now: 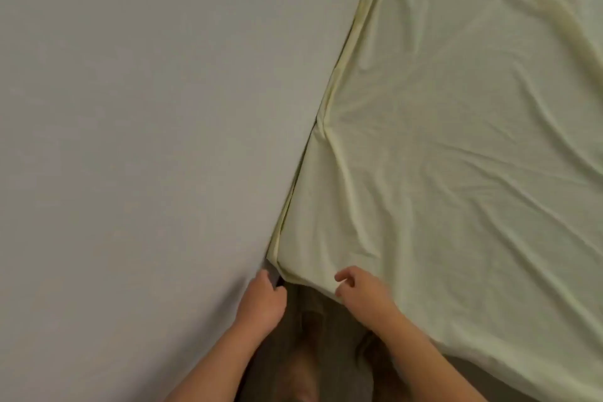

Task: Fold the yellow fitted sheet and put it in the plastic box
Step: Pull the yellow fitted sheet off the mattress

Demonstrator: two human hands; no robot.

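While the far left is one flat grey surface (146,140), wall or second bed I cannot tell, the left hand (261,302) sits right at its near corner. Its fingers are curled tight into the dark seam where grey meets yellow, and whether that curl holds any cloth I cannot tell, because the knuckles hide it. My read is that it braces there, or digs for the hem, to clear room at the corner. Just right of that grip comes a dim brown gap (313,323), blurred, probably floor. Across the gap is the right hand (363,292), resting on the nearest corner of the yellow fitted sheet (456,157). Its fingers (342,276) are bent and parted from the thumb, a narrow claw with no fabric pinched in it, poised as if to hook the edge. Beyond and to the right of that hand the sheet spreads wide and flat, lightly wrinkled, with its left hem running up away from the two hands along the grey. It looks stretched over a mattress, so I judge the folding not yet begun and this corner the one to free first. The count is two hands, one yellow sheet, one grey surface, and no plastic box in view.
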